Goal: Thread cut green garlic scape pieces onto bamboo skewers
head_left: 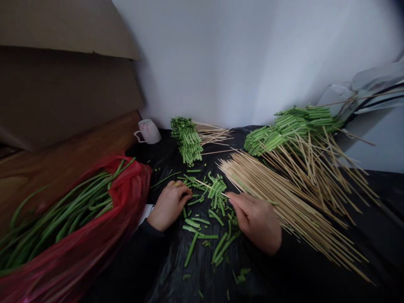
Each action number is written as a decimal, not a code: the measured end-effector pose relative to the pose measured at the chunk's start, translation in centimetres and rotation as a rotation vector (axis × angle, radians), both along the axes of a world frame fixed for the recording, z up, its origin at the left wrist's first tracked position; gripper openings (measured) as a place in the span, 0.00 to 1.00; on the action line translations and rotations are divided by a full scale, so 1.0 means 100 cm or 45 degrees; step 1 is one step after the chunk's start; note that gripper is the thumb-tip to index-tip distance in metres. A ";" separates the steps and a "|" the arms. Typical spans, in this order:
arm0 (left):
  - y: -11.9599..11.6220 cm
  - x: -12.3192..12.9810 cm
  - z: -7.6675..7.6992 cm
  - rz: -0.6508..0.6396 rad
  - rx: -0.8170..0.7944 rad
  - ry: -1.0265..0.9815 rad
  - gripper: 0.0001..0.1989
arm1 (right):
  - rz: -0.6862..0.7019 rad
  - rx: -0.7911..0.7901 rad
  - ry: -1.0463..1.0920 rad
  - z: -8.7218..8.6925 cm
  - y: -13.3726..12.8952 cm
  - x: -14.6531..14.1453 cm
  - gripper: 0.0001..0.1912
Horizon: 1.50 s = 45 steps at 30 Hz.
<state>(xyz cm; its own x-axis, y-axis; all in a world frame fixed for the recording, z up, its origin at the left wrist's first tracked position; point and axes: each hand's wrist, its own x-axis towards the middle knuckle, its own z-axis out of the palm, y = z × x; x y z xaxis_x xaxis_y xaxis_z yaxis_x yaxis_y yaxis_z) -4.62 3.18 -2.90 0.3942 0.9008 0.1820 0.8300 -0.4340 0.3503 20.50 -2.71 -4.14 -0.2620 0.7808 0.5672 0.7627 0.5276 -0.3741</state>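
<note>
A thin wooden skewer [224, 195] is pinched in my right hand [257, 219], between thumb and fingers. Several short pieces of green bean [217, 188] are threaded on it side by side, and its pointed end sticks out beyond them to the upper left. My left hand [168, 204] is low among loose cut bean pieces [192, 223], its thumb and fingertips closed together. Whatever lies between those fingertips is hidden. More cut pieces are scattered on the black plastic sheet [176, 265] between my hands.
Bare skewers [284, 198] lie in a bundle at right. Filled skewers are piled at the back centre [187, 141] and back right [293, 128]. A red bag [131, 202] of long beans [69, 210] stands left. Behind are a mug [148, 132], cardboard box [69, 92] and wall [221, 63].
</note>
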 end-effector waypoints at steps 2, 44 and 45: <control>-0.001 0.002 0.002 0.014 0.076 -0.050 0.06 | 0.005 -0.003 0.002 0.000 -0.001 0.000 0.16; -0.007 0.017 0.016 0.469 -0.737 -1.670 0.14 | 0.031 -0.119 -0.092 0.000 -0.004 0.000 0.17; -0.007 0.017 0.016 0.466 -0.737 -1.660 0.14 | 0.032 -0.120 -0.093 0.000 -0.004 0.000 0.17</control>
<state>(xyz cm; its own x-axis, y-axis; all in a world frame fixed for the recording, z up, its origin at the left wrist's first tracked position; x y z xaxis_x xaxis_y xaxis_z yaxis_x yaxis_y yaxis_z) -2.89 2.45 -1.32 -0.0226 0.9814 -0.1907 -0.1715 0.1841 0.9678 20.45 -3.15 -4.11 -0.3200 0.8223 0.4704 0.7767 0.5121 -0.3668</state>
